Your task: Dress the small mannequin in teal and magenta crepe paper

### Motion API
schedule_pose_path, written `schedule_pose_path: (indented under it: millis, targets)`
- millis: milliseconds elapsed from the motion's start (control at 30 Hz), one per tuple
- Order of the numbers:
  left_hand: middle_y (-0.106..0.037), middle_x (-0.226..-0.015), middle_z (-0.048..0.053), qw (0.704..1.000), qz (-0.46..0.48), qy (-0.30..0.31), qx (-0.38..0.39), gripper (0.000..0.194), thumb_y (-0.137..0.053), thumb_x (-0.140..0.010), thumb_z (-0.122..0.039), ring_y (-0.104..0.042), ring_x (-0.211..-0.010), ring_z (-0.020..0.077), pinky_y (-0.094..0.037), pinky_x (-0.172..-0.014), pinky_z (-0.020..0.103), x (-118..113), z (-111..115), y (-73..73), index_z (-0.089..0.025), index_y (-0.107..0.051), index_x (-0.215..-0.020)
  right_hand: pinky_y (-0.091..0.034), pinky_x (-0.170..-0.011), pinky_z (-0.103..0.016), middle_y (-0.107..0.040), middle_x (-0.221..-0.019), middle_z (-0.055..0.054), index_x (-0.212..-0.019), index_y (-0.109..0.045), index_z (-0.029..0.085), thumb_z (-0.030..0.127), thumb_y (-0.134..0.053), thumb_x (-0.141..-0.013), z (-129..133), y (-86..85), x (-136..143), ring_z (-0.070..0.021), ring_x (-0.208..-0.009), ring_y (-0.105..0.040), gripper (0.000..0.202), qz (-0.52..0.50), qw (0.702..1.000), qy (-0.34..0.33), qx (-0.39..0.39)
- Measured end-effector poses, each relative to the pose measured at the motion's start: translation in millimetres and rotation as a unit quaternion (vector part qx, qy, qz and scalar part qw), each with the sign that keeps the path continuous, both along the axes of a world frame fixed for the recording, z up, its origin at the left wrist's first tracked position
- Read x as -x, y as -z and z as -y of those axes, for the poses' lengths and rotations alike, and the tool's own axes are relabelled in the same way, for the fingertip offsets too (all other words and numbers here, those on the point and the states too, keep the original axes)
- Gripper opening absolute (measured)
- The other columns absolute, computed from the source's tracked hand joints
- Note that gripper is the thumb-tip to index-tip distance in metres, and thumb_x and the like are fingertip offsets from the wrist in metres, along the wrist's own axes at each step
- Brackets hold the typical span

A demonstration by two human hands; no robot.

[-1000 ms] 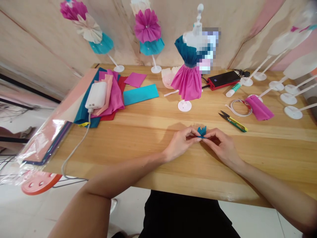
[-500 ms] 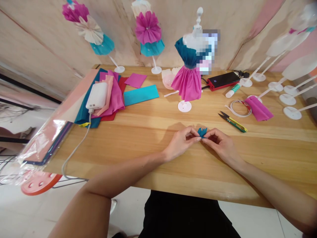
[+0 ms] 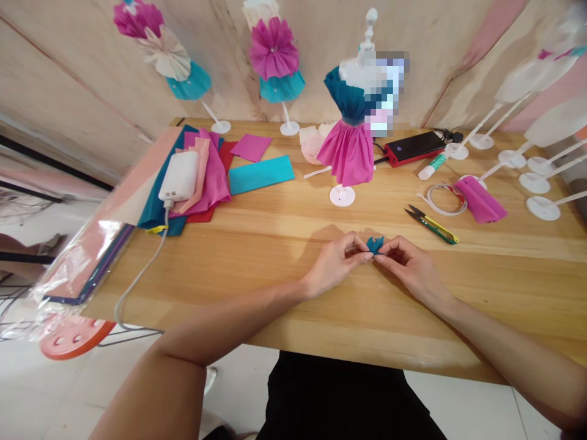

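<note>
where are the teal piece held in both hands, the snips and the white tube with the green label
Teal piece (image 3: 375, 245): head view, middle of its visible crumpled part
Snips (image 3: 436, 225): head view, on the yellow handle
White tube (image 3: 433, 166): head view, near its middle

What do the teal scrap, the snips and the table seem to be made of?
Teal scrap: probably matte, crepe-like paper, given its ragged edge, though thin cloth is possible.
Snips: thin, dark, pointed blades, likely metal; bright yellow and green handles, perhaps plastic or painted metal.
Table: wood or wood-look laminate, faint sheen, streaky grain.
</note>
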State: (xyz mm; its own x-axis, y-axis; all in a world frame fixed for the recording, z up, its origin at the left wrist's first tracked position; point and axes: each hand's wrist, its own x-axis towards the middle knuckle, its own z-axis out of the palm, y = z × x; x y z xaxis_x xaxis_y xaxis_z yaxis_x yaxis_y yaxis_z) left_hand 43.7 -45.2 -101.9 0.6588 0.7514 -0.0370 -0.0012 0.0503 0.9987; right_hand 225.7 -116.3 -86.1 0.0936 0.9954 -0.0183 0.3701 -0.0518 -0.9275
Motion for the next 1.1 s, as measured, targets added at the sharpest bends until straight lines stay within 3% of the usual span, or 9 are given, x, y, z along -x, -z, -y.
schedule_pose_path:
  millis: [800,1100]
  targets:
    - [-0.062,-0.088,0.001,0.999,-0.010,-0.002,-0.042,0.012,-0.060,-0.087,-0.027,-0.060,-0.085,0.0115,-0.049,-0.083,0.027,-1.3,3.0,-1.8,-0.017,-0.055,-0.091,-0.043,-0.056,-0.027,-0.060,-0.077,0.000,-0.089,-0.060,0.023,0.037,-0.064,-0.086,3.6,3.8,-0.5,-0.0136,-0.064,-0.054,0.016,0.050,0.998,-0.005,-0.027]
    - [-0.066,-0.098,0.005,0.999,-0.001,-0.004,-0.048,0.017,-0.059,-0.088,-0.028,-0.064,-0.095,0.0143,-0.050,-0.091,0.031,-1.5,4.1,3.7,-0.018,-0.057,-0.101,-0.048,-0.070,-0.033,-0.066,-0.089,-0.003,-0.097,-0.067,0.024,0.035,-0.062,-0.088,3.1,3.0,-0.2,-0.0180,-0.079,-0.061,0.016,0.107,0.991,-0.017,-0.080]
